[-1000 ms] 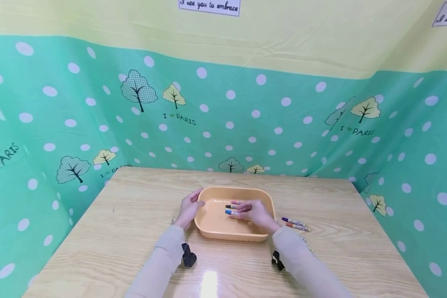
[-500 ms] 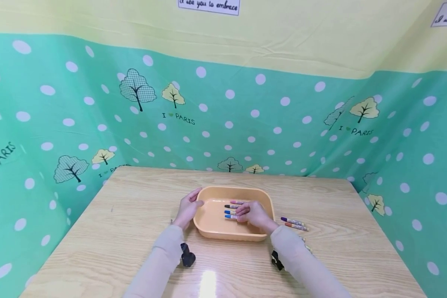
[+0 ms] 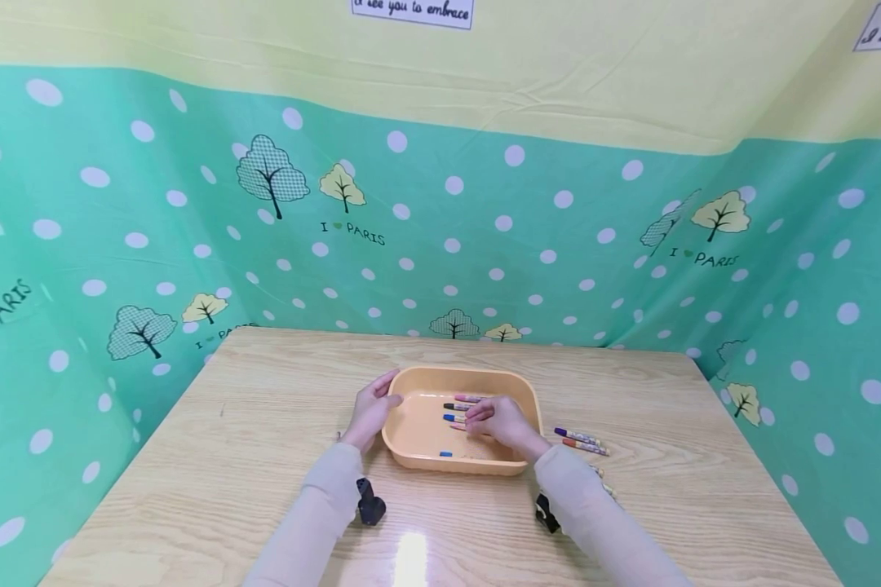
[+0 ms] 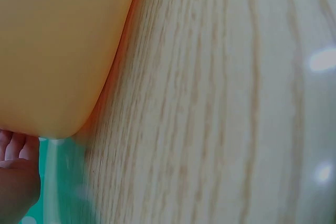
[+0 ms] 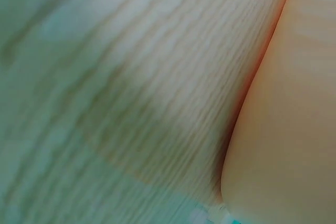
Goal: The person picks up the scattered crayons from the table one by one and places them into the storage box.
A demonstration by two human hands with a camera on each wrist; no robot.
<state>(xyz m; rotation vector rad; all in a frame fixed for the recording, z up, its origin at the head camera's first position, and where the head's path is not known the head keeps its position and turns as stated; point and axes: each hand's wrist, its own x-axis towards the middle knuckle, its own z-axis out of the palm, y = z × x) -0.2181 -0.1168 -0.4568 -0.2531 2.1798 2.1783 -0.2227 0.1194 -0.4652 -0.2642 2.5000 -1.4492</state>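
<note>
A peach plastic tray (image 3: 426, 466) stands on the wooden table. My left hand (image 3: 369, 414) grips its left rim, thumb inside and fingers outside; in the left wrist view, fingers (image 4: 18, 148) show beside the tray wall (image 4: 58, 61). Inside the tray, my right hand (image 3: 501, 422) pinches a reddish marker (image 3: 458, 428), mostly hidden by the fingers. Pink (image 3: 464, 399), black (image 3: 455, 406) and blue (image 3: 451, 417) markers lie in a row behind it, partly covered by the hand. A light-blue marker (image 3: 446, 454) lies by the front wall, its barrel barely visible. The right wrist view shows only tray wall (image 5: 283, 145) and table.
Right of the tray lie a purple-capped marker (image 3: 578, 436) and an orange-capped marker (image 3: 586, 447). More markers (image 3: 608, 489) are half hidden behind the right sleeve. Dotted green cloth (image 3: 451, 244) hangs behind the table (image 3: 286, 383) and along both sides.
The light-blue marker, under my right fingers half a second ago, now lies nearer the tray's front wall. The reddish marker shows at the fingertips again. My left hand has stayed on the rim.
</note>
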